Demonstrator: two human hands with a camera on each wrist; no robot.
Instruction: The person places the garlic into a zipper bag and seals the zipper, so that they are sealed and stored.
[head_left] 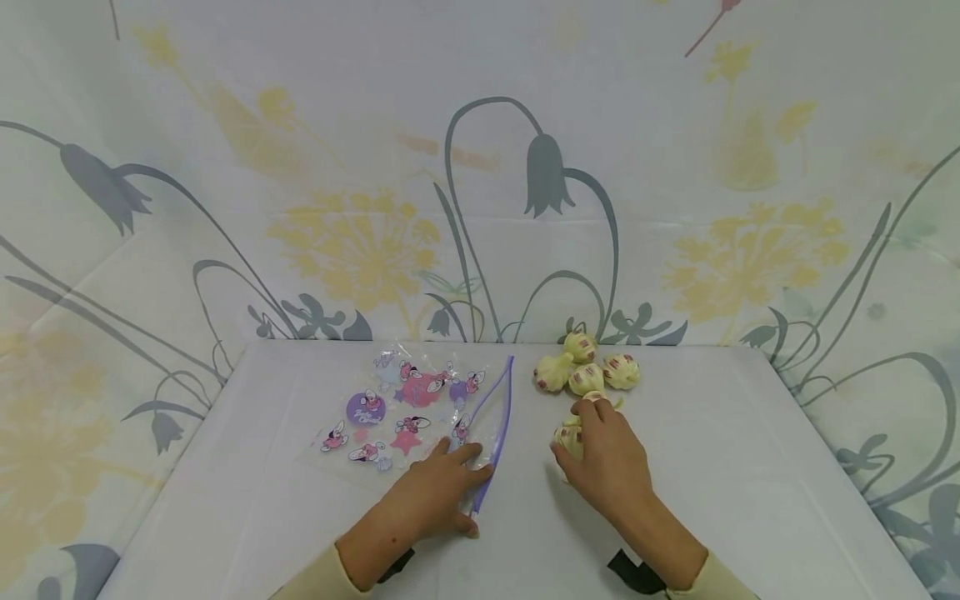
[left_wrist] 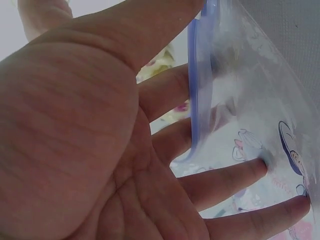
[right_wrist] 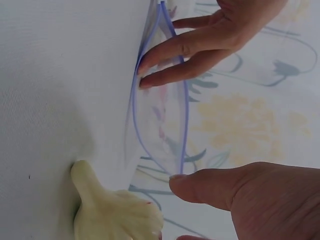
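A clear zip bag [head_left: 420,400] with pink and purple cartoon prints lies on the table, its purple zip edge [head_left: 504,433] facing right. At that edge is my left hand [head_left: 442,487], fingers spread and fairly straight. In the right wrist view two left fingers [right_wrist: 165,55] reach into the gaping bag mouth. My right hand [head_left: 611,458] is over a pale yellow garlic bulb [head_left: 568,437]. In the right wrist view the garlic's stem end shows below, and the right thumb [right_wrist: 200,187] stands apart from it.
Several more garlic bulbs with reddish marks, such as one garlic bulb [head_left: 621,372], sit clustered at the table's back, beyond my right hand. The white table [head_left: 712,433] ends against a flower-printed cloth [head_left: 360,125]. More of that cloth hangs at both sides.
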